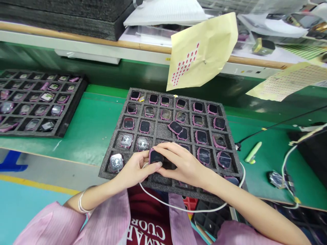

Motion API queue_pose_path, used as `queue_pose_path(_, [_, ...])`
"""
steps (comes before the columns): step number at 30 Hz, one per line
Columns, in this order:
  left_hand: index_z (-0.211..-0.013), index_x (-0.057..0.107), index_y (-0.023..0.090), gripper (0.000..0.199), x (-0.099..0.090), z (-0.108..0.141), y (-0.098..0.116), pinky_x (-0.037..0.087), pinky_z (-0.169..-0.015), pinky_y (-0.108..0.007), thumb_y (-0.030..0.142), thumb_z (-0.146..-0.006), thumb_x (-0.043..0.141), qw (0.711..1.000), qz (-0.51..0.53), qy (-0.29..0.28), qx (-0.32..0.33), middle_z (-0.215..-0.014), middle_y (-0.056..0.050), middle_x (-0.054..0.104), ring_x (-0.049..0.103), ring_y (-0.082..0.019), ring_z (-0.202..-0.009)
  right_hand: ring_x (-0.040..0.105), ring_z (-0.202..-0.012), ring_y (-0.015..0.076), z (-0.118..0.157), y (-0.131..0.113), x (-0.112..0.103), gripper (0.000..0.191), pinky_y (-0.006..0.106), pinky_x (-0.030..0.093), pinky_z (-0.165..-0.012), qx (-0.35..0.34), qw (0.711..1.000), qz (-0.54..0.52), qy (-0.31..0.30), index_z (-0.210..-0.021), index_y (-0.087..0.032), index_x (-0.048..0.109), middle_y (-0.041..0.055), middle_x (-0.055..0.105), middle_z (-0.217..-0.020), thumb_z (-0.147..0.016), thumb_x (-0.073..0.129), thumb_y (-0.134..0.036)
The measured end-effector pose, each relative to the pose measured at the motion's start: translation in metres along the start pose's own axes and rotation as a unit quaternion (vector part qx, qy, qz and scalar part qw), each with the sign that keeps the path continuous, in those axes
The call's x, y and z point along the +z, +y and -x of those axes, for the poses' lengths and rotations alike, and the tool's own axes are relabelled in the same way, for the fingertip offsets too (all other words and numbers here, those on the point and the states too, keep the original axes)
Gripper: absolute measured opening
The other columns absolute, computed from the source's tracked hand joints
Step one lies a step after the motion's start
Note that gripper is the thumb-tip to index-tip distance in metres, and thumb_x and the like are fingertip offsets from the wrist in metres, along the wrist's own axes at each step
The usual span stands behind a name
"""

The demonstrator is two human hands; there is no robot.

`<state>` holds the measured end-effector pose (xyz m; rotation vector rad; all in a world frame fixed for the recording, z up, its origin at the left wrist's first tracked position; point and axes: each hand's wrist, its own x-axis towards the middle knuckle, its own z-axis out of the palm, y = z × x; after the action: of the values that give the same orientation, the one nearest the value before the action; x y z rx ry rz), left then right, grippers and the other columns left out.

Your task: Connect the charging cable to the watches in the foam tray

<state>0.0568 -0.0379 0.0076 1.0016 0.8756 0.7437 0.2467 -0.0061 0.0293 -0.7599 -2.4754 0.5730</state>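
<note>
A smartwatch case (pixel 155 157) with a purple frame and dark screen is held between both hands above a black foam tray (pixel 163 130). My left hand (pixel 138 166) grips its left side, thumb along the lower edge. My right hand (pixel 180 161) closes on the right side, fingers over the top corner. A white cable (pixel 178 208) loops from near my left hand round the tray's front to the right. Most tray pockets hold similar watch cases; one watch case (pixel 175 128) rests tilted over another. At the left, a few screens (pixel 117 162) are lit.
Another foam tray (pixel 73 112) of watch cases lies on the green bench (pixel 99 126) at the left. Yellow sticker sheets (pixel 204 51) hang from the shelf edge (pixel 143 47) above. A light green tool (pixel 253 152) and a dark cable (pixel 281 120) lie at the right.
</note>
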Motion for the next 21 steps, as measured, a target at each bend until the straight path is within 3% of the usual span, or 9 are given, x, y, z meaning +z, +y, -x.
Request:
queue_pose_path(2, [-0.096,0.063,0.012,0.028,0.000,-0.001,-0.001,0.043,-0.059,-0.021,0.035,-0.081,0.068,1.000,0.003,0.006,0.013,-0.078,-0.002,0.061,0.054,-0.011,-0.065,0.061,-0.101,0.0259,0.001,-0.001,-0.001,0.041,0.041,0.054,-0.086,-0.003,1.000,0.005,0.004,-0.126,-0.012,0.052,0.0154,0.062,-0.113,-0.086,0.058,-0.022])
queue_pose_path(5, [-0.100,0.064,0.012,0.028,0.001,-0.001,-0.001,0.046,-0.072,-0.026,0.034,-0.082,0.067,1.000,-0.016,0.002,0.011,-0.090,-0.005,0.065,0.058,-0.016,-0.079,0.062,-0.101,0.0252,0.001,-0.002,-0.002,0.041,0.040,0.054,-0.087,0.010,1.000,-0.006,-0.008,-0.125,-0.014,0.052,0.0137,0.062,-0.113,-0.085,0.058,-0.021])
queue_pose_path(14, [-0.099,0.061,0.013,0.024,0.004,0.002,0.004,0.047,-0.070,-0.027,0.031,-0.083,0.065,0.999,-0.031,-0.001,0.009,-0.084,-0.004,0.065,0.060,-0.017,-0.076,0.061,-0.100,0.0257,-0.003,-0.004,-0.009,0.037,0.041,0.054,-0.084,0.003,0.998,-0.007,-0.058,-0.119,-0.013,0.055,0.0147,0.061,-0.113,-0.084,0.062,-0.022])
queue_pose_path(21, [-0.096,0.064,0.013,0.027,0.001,0.004,0.005,0.044,-0.069,-0.026,0.036,-0.082,0.066,1.000,-0.026,-0.009,0.001,-0.082,-0.003,0.062,0.056,-0.017,-0.076,0.060,-0.099,0.0236,0.003,-0.007,0.006,0.038,0.040,0.052,-0.087,0.011,0.999,-0.041,0.030,-0.119,-0.015,0.054,0.0121,0.063,-0.105,-0.082,0.062,-0.021])
